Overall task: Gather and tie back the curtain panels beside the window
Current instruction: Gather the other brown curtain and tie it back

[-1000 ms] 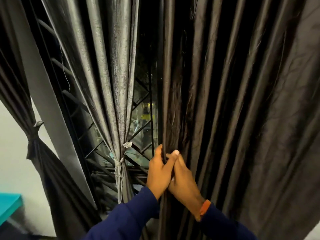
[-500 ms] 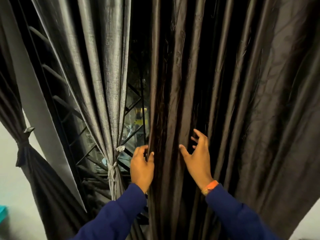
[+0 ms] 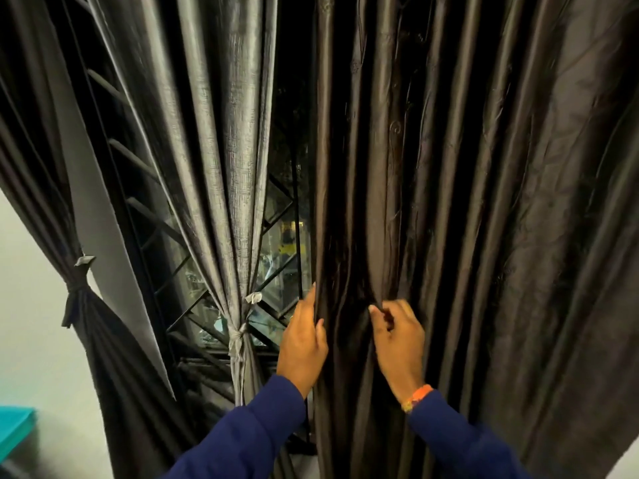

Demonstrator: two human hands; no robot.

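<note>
A loose dark brown curtain panel [image 3: 466, 202] hangs in long folds over the right half of the view. My left hand [image 3: 302, 340] grips its left edge, fingers behind the cloth and thumb in front. My right hand [image 3: 397, 335] pinches a fold of the same panel a little to the right, fingers curled into the fabric. A grey curtain panel [image 3: 228, 167] left of centre is gathered and bound by a pale tie [image 3: 237, 340]. At the far left a dark panel [image 3: 103, 357] is bound by a dark tie [image 3: 74, 292].
The window [image 3: 283, 250] with a black diagonal metal grille shows between the grey and brown panels. A pale wall [image 3: 31, 305] lies at the left, with a teal object [image 3: 14, 426] at the bottom left corner.
My hands were pressed together on the panel's edge, then my right hand moved right with fingers spread. Now it has closed on a fold, while my left hand stays on the edge.
</note>
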